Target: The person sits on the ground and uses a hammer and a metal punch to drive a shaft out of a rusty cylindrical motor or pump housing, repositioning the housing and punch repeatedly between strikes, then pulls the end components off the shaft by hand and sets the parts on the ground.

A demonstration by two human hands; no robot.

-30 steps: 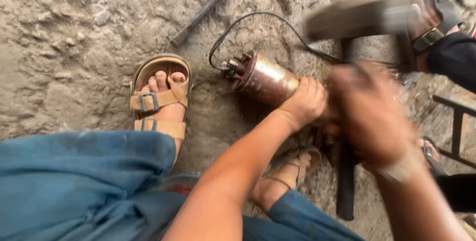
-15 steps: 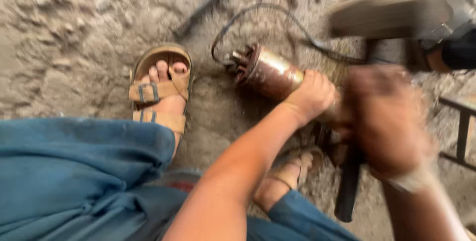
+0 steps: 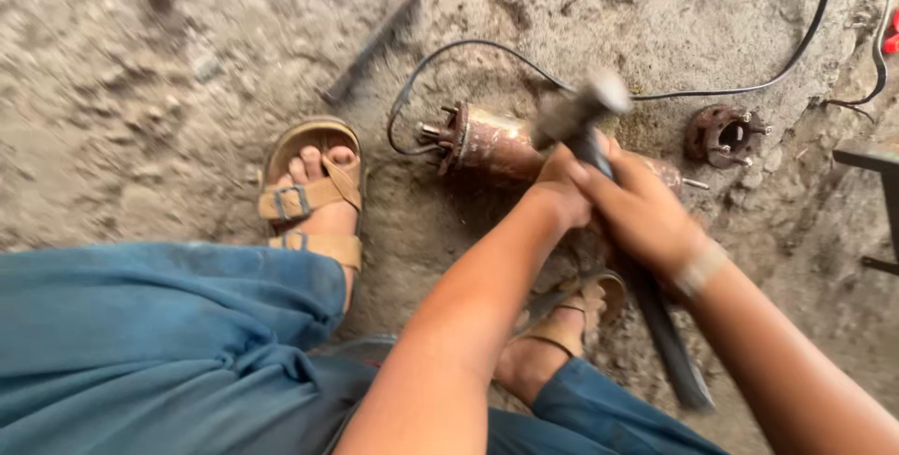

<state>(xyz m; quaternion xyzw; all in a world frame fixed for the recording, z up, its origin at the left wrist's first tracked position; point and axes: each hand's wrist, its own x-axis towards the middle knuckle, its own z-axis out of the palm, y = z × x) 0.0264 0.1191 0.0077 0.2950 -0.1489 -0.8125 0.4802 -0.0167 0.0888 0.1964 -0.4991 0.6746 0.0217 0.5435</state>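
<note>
Dirt floor (image 3: 140,90) lies under everything; my right hand (image 3: 646,216) clenches a blurred hammer (image 3: 585,118), my left hand (image 3: 562,188), half hidden behind it, grips the rusty cylinder (image 3: 492,141)

Trousers (image 3: 159,343): blue, loose cloth.
Sandals (image 3: 314,198): tan, buckled straps.
Right wrist: pale band (image 3: 700,270).
Arms: bare, sleeveless.

Dirt floor (image 3: 140,90) bears rusty cylinder (image 3: 492,144), perhaps motor.

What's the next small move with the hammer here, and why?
Probably a short, controlled tap down onto the rusty motor cylinder. The right hand holds the hammer raised right above it, and the left hand steadies the cylinder on the dirt floor.
</note>
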